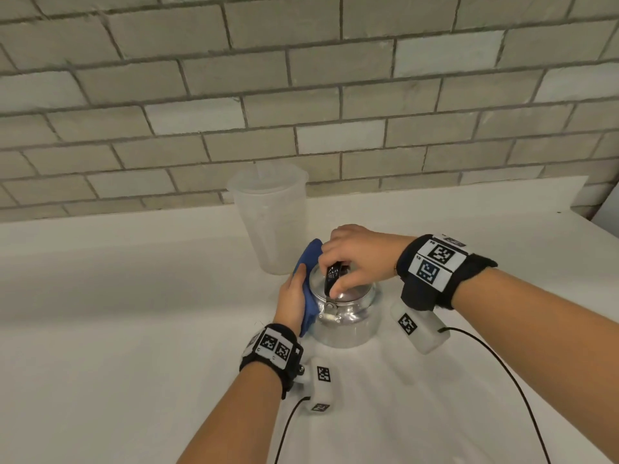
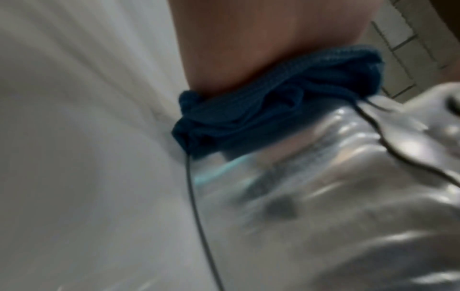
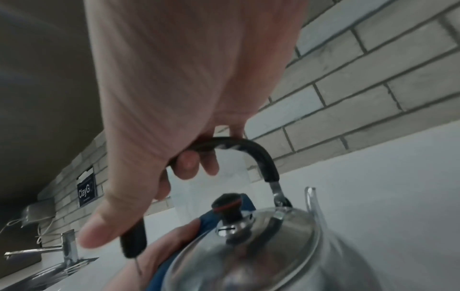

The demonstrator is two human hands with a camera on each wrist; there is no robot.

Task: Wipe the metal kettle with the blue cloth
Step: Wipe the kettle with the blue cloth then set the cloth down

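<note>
Right hand (image 1: 355,259) clenched round black handle (image 3: 251,149), steadying metal kettle (image 1: 348,316) at table (image 1: 134,329) centre. Left hand (image 1: 293,299) presses blue cloth (image 1: 310,289) flat on kettle's 9 o'clock side. Clear jug (image 1: 271,219) near, 11 o'clock. Mid-wipe; next likely sweep cloth round body, keeping handle firm.
</note>
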